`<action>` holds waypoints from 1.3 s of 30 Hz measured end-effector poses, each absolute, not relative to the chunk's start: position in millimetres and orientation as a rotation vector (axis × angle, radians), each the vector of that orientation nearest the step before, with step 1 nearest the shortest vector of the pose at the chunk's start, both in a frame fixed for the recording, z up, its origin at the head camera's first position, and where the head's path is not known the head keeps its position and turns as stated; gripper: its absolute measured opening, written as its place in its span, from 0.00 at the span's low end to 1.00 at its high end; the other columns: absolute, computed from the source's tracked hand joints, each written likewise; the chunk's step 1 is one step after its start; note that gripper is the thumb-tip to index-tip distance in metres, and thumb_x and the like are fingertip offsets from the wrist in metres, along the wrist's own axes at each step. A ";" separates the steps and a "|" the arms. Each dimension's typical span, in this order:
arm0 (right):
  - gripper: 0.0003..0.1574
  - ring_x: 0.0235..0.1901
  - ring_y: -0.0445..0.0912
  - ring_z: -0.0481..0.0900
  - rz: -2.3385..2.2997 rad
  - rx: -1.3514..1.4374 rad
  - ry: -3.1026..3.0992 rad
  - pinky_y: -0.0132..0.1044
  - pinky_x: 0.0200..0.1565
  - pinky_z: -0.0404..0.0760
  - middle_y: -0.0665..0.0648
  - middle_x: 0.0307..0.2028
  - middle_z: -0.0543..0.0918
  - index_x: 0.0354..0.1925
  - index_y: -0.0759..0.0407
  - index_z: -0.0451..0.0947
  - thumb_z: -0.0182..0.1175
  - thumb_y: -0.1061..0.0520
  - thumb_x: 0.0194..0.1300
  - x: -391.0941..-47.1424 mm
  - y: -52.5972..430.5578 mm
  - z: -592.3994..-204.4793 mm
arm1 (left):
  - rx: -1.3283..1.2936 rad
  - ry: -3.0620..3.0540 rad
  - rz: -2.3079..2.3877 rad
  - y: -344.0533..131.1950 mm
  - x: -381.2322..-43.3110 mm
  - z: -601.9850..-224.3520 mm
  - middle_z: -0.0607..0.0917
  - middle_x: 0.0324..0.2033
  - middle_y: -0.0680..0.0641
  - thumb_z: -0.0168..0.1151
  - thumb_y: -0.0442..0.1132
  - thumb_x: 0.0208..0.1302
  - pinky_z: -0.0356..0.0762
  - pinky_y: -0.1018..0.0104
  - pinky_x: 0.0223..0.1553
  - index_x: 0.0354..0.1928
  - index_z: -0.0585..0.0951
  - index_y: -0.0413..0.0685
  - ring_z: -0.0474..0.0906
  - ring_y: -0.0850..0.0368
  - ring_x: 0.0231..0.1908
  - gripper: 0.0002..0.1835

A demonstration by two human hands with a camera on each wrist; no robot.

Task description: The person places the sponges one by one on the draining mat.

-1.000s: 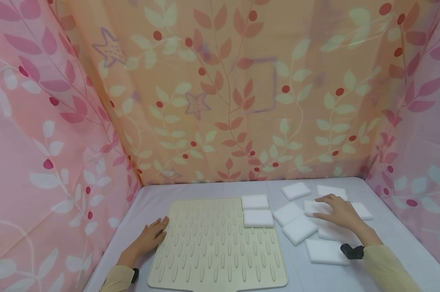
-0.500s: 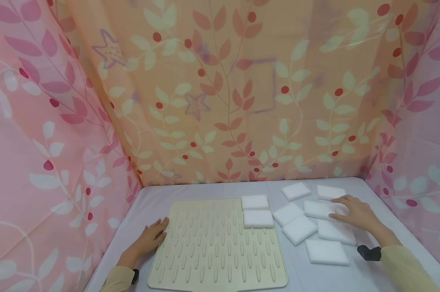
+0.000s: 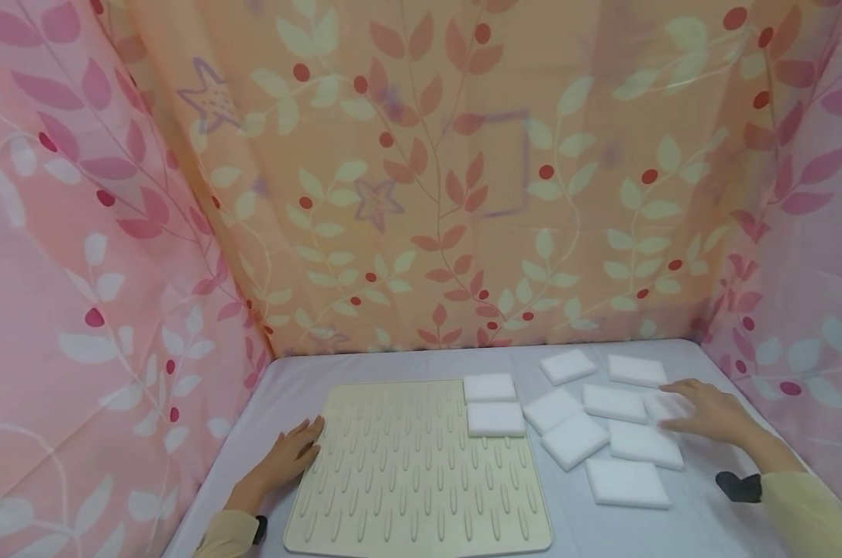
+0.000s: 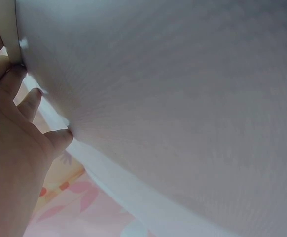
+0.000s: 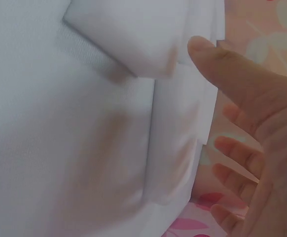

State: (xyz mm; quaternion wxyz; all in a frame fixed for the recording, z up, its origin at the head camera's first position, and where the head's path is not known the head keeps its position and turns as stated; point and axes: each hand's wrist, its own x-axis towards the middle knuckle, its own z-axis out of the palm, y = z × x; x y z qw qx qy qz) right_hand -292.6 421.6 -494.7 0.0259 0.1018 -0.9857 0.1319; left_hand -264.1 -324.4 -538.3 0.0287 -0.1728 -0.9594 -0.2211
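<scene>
A cream ridged mat [image 3: 407, 473] lies on the white table. My left hand [image 3: 288, 456] rests at its left edge with fingers extended; the left wrist view shows those fingertips [image 4: 62, 138] along the edge. Two white rectangular sponges, a back one [image 3: 489, 387] and a front one [image 3: 495, 418], lie at the mat's back right corner. Over at the right, my right hand [image 3: 716, 415] hovers by a white sponge [image 3: 664, 406], partly covering it in the head view. In the right wrist view its thumb [image 5: 217, 61] and fingers are spread apart, holding nothing.
Several more white sponges lie loose right of the mat, including a tilted one [image 3: 574, 440], a front one [image 3: 626, 483] and a back one [image 3: 566, 366]. Floral cloth [image 3: 421, 194] walls the table at the back and both sides.
My right hand has moved rightward across the loose sponges, uncovering those it was over before. The left hand has stayed at the mat's edge.
</scene>
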 end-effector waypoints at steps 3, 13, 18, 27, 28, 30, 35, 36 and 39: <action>0.52 0.50 0.67 0.68 0.396 0.329 -3.058 0.69 0.42 0.68 0.71 0.52 0.72 0.57 0.61 0.71 0.68 0.31 0.41 -293.7 425.9 -494.8 | -0.523 -2.972 -0.664 -324.8 -264.2 -538.6 0.65 0.65 0.39 0.53 0.41 0.66 0.42 0.24 0.55 0.67 0.61 0.39 0.56 0.35 0.66 0.30; 0.50 0.49 0.68 0.68 0.407 0.361 -3.086 0.69 0.41 0.68 0.72 0.52 0.71 0.56 0.61 0.71 0.72 0.39 0.39 -300.6 436.3 -492.7 | -0.536 -2.960 -0.645 -323.6 -262.6 -535.7 0.66 0.65 0.38 0.53 0.41 0.66 0.44 0.23 0.54 0.67 0.62 0.38 0.58 0.34 0.65 0.30; 0.52 0.50 0.69 0.66 0.418 0.333 -3.117 0.71 0.43 0.66 0.74 0.53 0.69 0.58 0.62 0.68 0.73 0.41 0.38 -305.3 436.5 -489.4 | -0.515 -2.979 -0.661 -323.4 -263.5 -535.3 0.65 0.65 0.38 0.53 0.40 0.66 0.42 0.24 0.55 0.68 0.61 0.39 0.57 0.35 0.65 0.30; 0.50 0.50 0.71 0.65 0.403 0.340 -3.172 0.70 0.43 0.66 0.76 0.54 0.68 0.58 0.62 0.68 0.74 0.46 0.38 -316.5 436.4 -489.3 | -0.512 -2.989 -0.666 -324.2 -265.6 -537.6 0.64 0.66 0.40 0.53 0.41 0.66 0.42 0.24 0.55 0.68 0.60 0.40 0.56 0.36 0.66 0.30; 0.49 0.50 0.71 0.65 0.401 0.341 -3.177 0.70 0.43 0.66 0.76 0.53 0.68 0.58 0.62 0.69 0.74 0.47 0.38 -317.5 436.7 -489.8 | -0.509 -2.991 -0.668 -323.9 -265.2 -537.5 0.64 0.66 0.39 0.53 0.41 0.66 0.42 0.24 0.55 0.68 0.60 0.40 0.56 0.36 0.66 0.30; 0.47 0.50 0.71 0.66 0.403 0.352 -3.182 0.70 0.43 0.67 0.76 0.53 0.69 0.57 0.62 0.70 0.74 0.47 0.38 -318.8 437.7 -491.0 | -0.500 -2.992 -0.670 -323.3 -264.5 -537.0 0.64 0.66 0.39 0.53 0.41 0.66 0.41 0.24 0.56 0.68 0.60 0.40 0.56 0.36 0.66 0.30; 0.45 0.50 0.71 0.66 0.407 0.349 -3.201 0.69 0.43 0.67 0.75 0.52 0.69 0.56 0.61 0.71 0.74 0.48 0.39 -320.9 439.2 -493.1 | -0.490 -2.990 -0.658 -323.5 -263.7 -537.3 0.64 0.66 0.39 0.53 0.41 0.66 0.42 0.24 0.55 0.68 0.60 0.40 0.57 0.36 0.66 0.30; 0.45 0.49 0.71 0.66 0.406 0.350 -3.205 0.69 0.43 0.67 0.75 0.52 0.69 0.56 0.61 0.71 0.73 0.48 0.39 -321.5 439.4 -493.6 | -0.492 -2.990 -0.659 -323.5 -263.6 -537.4 0.64 0.66 0.39 0.53 0.41 0.66 0.42 0.24 0.55 0.68 0.60 0.40 0.57 0.36 0.66 0.30; 0.44 0.49 0.71 0.67 0.396 0.349 -3.208 0.69 0.43 0.67 0.75 0.52 0.70 0.56 0.62 0.71 0.73 0.49 0.40 -322.9 439.6 -495.3 | -0.493 -2.993 -0.654 -324.1 -264.2 -538.1 0.64 0.66 0.40 0.53 0.41 0.66 0.42 0.24 0.55 0.68 0.60 0.40 0.57 0.36 0.66 0.30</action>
